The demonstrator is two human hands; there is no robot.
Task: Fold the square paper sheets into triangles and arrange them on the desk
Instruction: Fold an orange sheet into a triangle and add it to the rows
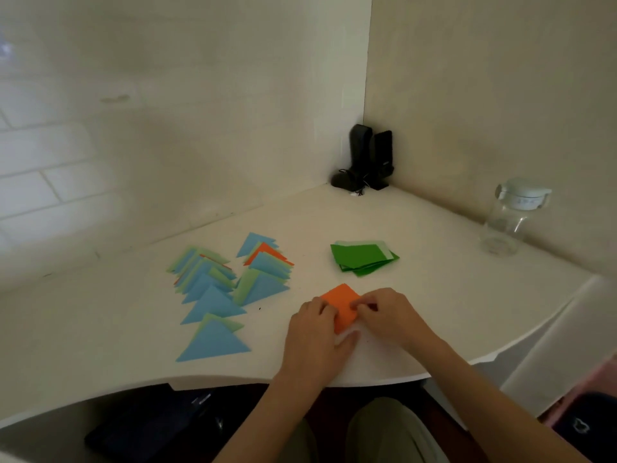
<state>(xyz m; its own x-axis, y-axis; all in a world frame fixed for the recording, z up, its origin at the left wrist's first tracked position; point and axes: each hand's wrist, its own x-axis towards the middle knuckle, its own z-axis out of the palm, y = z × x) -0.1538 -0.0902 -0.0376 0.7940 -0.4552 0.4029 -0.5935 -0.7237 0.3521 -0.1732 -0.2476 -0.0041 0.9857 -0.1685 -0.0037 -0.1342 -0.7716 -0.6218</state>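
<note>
The orange sheet (342, 304) lies flat on the worktop (417, 248), directly between the two hands and close to the front edge. It sits diamond-wise: one corner points away from the person, and the diagonal runs roughly fore and aft. The left hand (315, 329) covers the near left portion, fingers curled on the paper; whether it presses or pinches cannot be determined. The right hand (389, 314) pinches the right corner between thumb and fingertips. The coming fold likely depends on carrying that corner across the diagonal toward the left hand. The sheet appears plain, matte and uncreased where visible. Folded triangles (213, 295) lie to the left; the green squares (362, 259) lie beyond, slightly right.
</note>
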